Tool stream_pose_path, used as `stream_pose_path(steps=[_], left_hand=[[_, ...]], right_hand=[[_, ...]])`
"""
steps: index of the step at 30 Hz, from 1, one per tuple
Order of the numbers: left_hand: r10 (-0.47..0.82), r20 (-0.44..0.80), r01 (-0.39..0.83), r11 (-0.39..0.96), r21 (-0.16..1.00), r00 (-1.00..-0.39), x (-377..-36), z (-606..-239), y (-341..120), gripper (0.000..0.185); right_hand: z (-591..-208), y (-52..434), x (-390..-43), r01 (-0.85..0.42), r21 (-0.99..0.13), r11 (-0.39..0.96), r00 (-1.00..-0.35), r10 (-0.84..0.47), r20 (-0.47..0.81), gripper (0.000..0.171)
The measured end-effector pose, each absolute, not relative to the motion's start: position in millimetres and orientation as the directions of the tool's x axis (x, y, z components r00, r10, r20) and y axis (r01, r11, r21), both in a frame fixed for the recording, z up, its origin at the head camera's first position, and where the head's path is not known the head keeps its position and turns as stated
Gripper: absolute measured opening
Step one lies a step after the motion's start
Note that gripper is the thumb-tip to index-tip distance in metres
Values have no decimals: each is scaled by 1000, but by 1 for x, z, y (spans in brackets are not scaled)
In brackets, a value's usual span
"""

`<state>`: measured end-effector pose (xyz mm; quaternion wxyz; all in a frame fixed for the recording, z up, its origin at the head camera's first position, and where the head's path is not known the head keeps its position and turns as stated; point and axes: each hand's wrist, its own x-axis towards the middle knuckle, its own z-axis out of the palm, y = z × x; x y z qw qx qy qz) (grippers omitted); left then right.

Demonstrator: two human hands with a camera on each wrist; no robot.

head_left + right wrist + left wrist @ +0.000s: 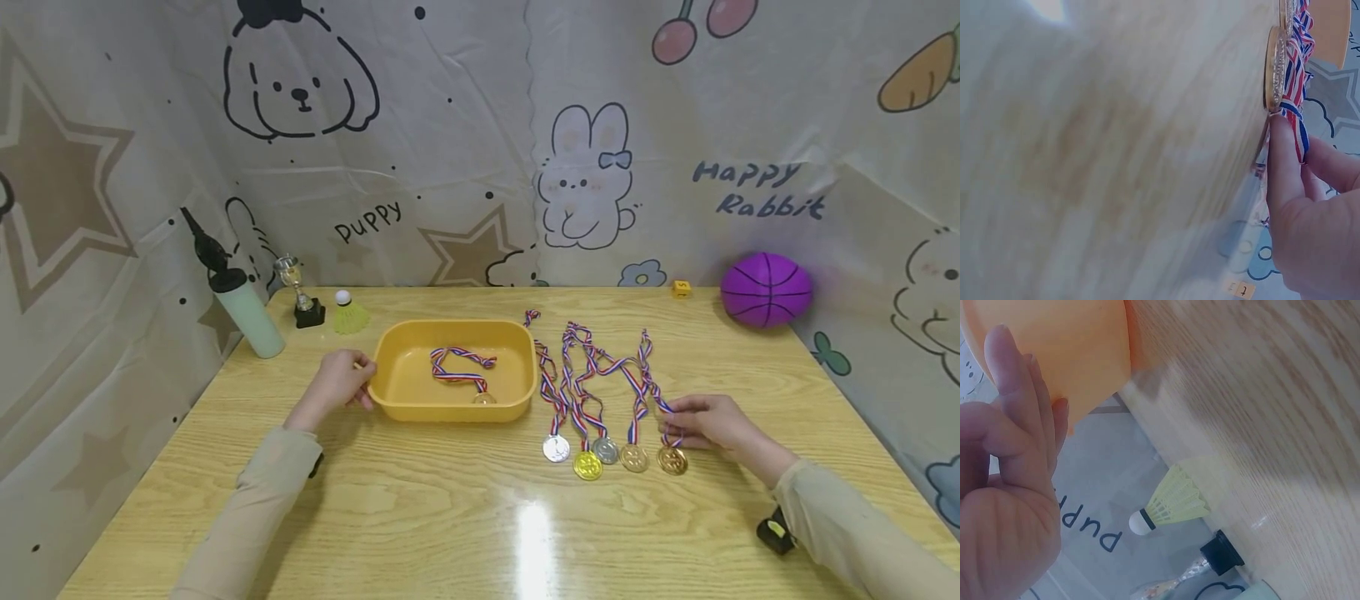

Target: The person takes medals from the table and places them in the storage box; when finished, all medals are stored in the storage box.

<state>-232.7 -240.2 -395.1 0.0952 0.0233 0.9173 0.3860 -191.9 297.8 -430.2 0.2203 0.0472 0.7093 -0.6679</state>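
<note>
A yellow-orange plastic basin (453, 412) stands mid-table with a medal (484, 398) and its red, white and blue ribbon inside. My left hand (341, 379) holds the basin's left rim, with some fingers against its outer wall (1094, 356). To the basin's right lie several ribboned medals: a silver one (556, 448), a yellow-gold one (587, 465), a grey one (605, 451), a dull gold one (633, 457) and a bronze one (672, 460). My right hand (712, 425) pinches the bronze medal's ribbon (1297, 119) between thumb and fingers, close above the disc (1274, 69).
At the back left are a pale green bottle (251, 312), a small trophy (303, 296) and a yellow shuttlecock (349, 315). A purple basketball (767, 289) and a yellow cube (681, 289) sit at the back right. A printed curtain (465, 150) hangs behind the table.
</note>
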Motion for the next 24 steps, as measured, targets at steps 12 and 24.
stream_pose_path(steps=[12,24], left_hand=[[116,-156,-31,701,713,-981,-230,-394,-240,30],[113,-147,-26,702,712,-983,-230,-396,-241,30]], right_hand=[[-425,298,-191,360,-927,109,-900,-221,-376,11],[-395,296,-195,322,-947,4,-906,-288,-310,20]])
